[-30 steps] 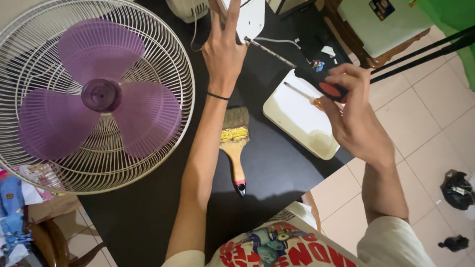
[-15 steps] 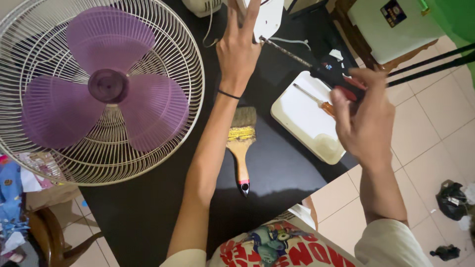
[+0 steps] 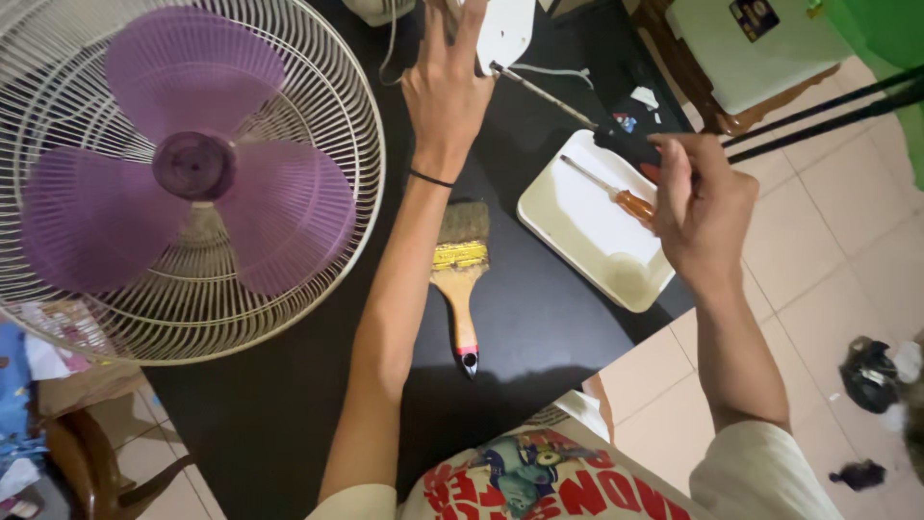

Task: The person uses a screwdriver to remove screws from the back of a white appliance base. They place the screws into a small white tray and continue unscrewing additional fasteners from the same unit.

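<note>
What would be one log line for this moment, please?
left hand: pressing on white part | right hand: gripping black-handled screwdriver, tip at white part | paintbrush: on black table | orange-handled screwdriver: in white tray

On the tabletop [image 3: 539,318] a fan [image 3: 183,173] lies at the left. Right of it the left hand [image 3: 445,91] reaches to the far edge, against a flat plastic piece [image 3: 505,29] there. A paintbrush [image 3: 462,270] lies just right of that forearm, handle toward the near side. Further right sits a tray [image 3: 587,226] with a small screwdriver [image 3: 606,191] in it. The right hand [image 3: 707,207] is above the tray's right end, holding a long screwdriver [image 3: 549,94] whose tip reaches left to the plastic piece.
</note>
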